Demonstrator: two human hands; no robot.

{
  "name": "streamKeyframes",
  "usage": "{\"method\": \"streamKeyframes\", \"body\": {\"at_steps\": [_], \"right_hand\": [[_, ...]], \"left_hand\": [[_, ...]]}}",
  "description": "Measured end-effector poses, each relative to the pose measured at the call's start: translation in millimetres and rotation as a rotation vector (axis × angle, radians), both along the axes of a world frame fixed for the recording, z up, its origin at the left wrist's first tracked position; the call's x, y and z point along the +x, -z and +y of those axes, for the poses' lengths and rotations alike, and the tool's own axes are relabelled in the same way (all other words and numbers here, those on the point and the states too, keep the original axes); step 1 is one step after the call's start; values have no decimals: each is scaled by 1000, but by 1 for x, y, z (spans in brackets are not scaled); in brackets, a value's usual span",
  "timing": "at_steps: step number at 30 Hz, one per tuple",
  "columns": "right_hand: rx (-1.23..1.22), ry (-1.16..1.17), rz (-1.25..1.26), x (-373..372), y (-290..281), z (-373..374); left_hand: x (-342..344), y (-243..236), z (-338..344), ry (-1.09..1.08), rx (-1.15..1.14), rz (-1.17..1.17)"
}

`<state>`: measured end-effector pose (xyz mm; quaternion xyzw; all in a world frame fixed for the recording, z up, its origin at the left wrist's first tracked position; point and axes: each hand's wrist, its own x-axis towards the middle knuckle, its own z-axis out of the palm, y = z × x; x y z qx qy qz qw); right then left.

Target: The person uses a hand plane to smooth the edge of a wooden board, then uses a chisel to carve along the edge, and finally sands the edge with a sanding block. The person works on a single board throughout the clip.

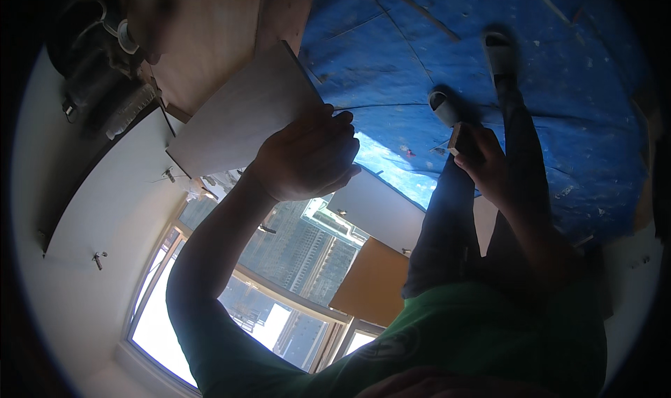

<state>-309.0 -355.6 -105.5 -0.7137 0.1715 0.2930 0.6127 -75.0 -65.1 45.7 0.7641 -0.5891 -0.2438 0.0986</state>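
A flat whitish panel [241, 111] with a dark edge is tilted at the upper left of the middle. My left hand [307, 153] is closed over its near right corner, its fingers bent past the edge; the thumb's hold is partly hidden. Lower and to the right, in front of my legs, my right hand [486, 164] is closed round a small brown block [458, 139]. One pale, flat end of the block sticks out past the fingers. The block is apart from the panel.
Blue sheeting [391, 55] covers the floor under my slippers [444, 104]. Wooden boards [210, 34] stand beyond the panel, near a tape roll [126, 38]. A window [279, 321] lies to the lower left, beside a brown board [370, 283]. Metal fittings [98, 259] stick out from a white panel at far left.
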Motion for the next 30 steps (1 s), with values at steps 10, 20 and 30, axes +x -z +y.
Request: {"method": "streamKeyframes", "body": {"at_steps": [10, 20, 30], "right_hand": [[20, 85, 16, -6, 14, -13], [68, 151, 100, -15, 27, -24], [45, 114, 46, -10, 31, -29]], "left_hand": [[65, -18, 4, 137, 94, -108], [124, -15, 1, 69, 201, -305], [136, 2, 16, -231, 153, -295]]}}
